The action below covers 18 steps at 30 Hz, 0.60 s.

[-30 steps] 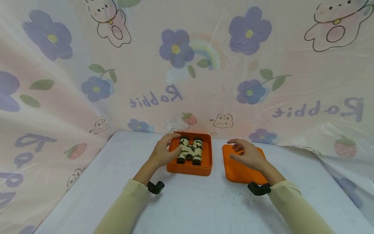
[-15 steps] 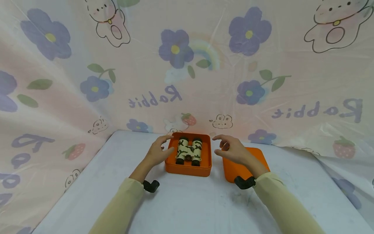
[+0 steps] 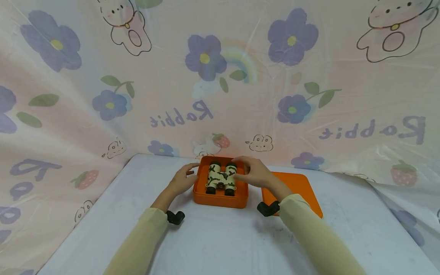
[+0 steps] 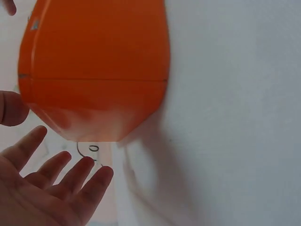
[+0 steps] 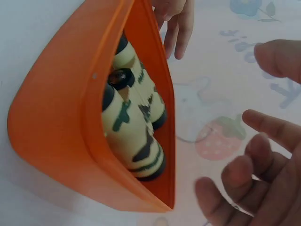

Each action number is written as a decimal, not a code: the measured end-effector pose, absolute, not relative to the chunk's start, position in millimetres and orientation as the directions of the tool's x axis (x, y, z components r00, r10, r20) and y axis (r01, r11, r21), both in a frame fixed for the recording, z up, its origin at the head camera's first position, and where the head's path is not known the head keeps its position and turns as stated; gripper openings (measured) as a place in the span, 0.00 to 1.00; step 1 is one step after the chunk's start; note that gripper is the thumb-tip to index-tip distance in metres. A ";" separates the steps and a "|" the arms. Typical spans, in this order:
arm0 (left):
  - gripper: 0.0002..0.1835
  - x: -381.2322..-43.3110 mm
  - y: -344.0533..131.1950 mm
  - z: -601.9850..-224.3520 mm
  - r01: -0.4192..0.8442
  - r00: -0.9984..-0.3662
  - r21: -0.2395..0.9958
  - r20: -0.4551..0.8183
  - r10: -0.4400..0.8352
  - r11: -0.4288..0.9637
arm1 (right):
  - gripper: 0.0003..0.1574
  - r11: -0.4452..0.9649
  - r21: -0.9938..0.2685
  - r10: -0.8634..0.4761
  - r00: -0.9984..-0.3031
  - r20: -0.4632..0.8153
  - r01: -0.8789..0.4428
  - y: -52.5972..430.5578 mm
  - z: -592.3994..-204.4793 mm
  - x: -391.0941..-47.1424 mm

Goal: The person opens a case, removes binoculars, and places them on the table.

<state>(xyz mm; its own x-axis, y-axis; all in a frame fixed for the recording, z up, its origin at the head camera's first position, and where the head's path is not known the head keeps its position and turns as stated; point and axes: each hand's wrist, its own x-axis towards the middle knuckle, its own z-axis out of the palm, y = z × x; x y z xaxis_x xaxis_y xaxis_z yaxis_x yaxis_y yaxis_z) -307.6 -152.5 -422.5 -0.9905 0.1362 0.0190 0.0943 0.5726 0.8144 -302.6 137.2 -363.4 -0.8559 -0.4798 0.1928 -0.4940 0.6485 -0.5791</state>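
The binoculars (image 3: 222,178), cream with dark camouflage patches and black ends, lie inside the orange box (image 3: 220,201) at the far side of the white tabletop (image 3: 220,242), and the step in hand looks to be a two-handed reach for them, with no grip made yet. The right hand (image 3: 256,172) is over the box's right side, thumb and fingers parted and bent, near the right-hand barrel in the head view; the right wrist view shows the fingers apart from box and binoculars alike, holding nothing. The left hand (image 3: 182,181) is just beside the box's left wall, fingers loosely spread and grasping nothing; the left wrist view shows most of its fingers clear of the box, though whether the thumb touches the rim is hard to tell. The orange lid (image 3: 300,185) lies flat on the table to the right of the box, apart from it, partly under the right forearm (image 3: 279,188). To my eye, the next move calls for the right hand to come down over the barrels, thumb on the near side and fingers on the far side, while the left hand either steadies the wall or takes the other barrel; the box walls leave limited room around the binoculars, so fingertips should enter from above rather than sideways
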 end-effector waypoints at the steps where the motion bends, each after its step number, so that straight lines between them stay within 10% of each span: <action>1: 0.29 -308.5 -152.6 -423.6 0.082 -0.991 0.817 0.008 0.130 0.571 | 0.34 0.649 -0.576 -0.483 -0.854 0.193 -0.497 134.9 -365.4 -304.4; 18: 0.28 -311.4 -151.0 -429.7 0.068 -0.990 0.842 -0.008 0.139 0.535 | 0.37 0.626 -0.658 -0.472 -0.875 0.107 -0.418 107.4 -394.3 -321.5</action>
